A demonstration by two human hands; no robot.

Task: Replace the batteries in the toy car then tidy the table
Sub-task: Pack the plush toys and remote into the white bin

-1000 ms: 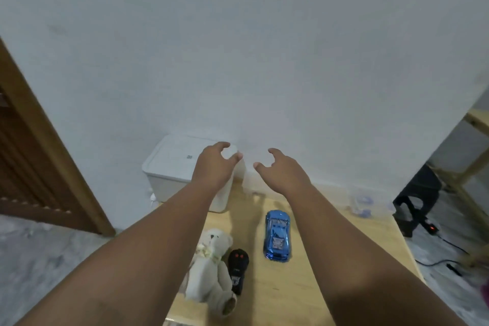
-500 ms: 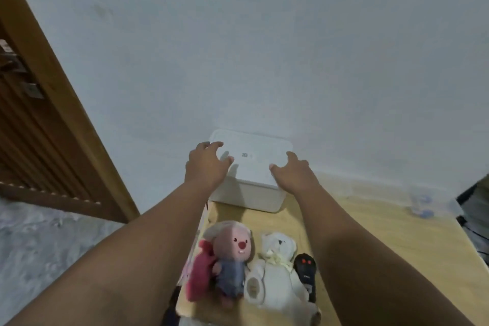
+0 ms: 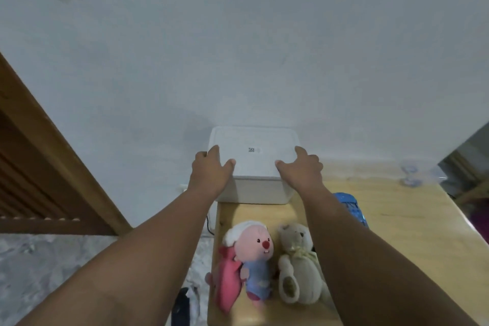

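Nearest to me, my two bare forearms reach forward from the bottom corners of the view over a pale wooden table (image 3: 397,233). Between them, at the near edge of the table, a pink plush beaver with a white cap (image 3: 254,254) sits upright, a pink plush piece (image 3: 229,280) pressed against its left side. Just to its right a cream teddy bear (image 3: 296,267) leans back, its right flank hidden behind my right forearm. Farther on, the blue toy car (image 3: 352,206) lies on the table just beyond that same forearm, which covers most of it, so I see only its right side. At the far left corner of the table, against the white wall (image 3: 238,34), stands a white storage box (image 3: 254,190) with its lid (image 3: 254,151) closed and a small square code printed on top. My left hand (image 3: 210,174) grasps the lid's left front corner, thumb on top and fingers wrapped over the left edge. My right hand (image 3: 301,172) grasps the right front corner the same way, thumb on the lid and fingers curled over the right edge. Far to the right, against the wall, a clear plastic thing with bluish patches (image 3: 412,172) rests on the table, too blurred to name. A brown wooden door frame (image 3: 53,153) rises on the left.
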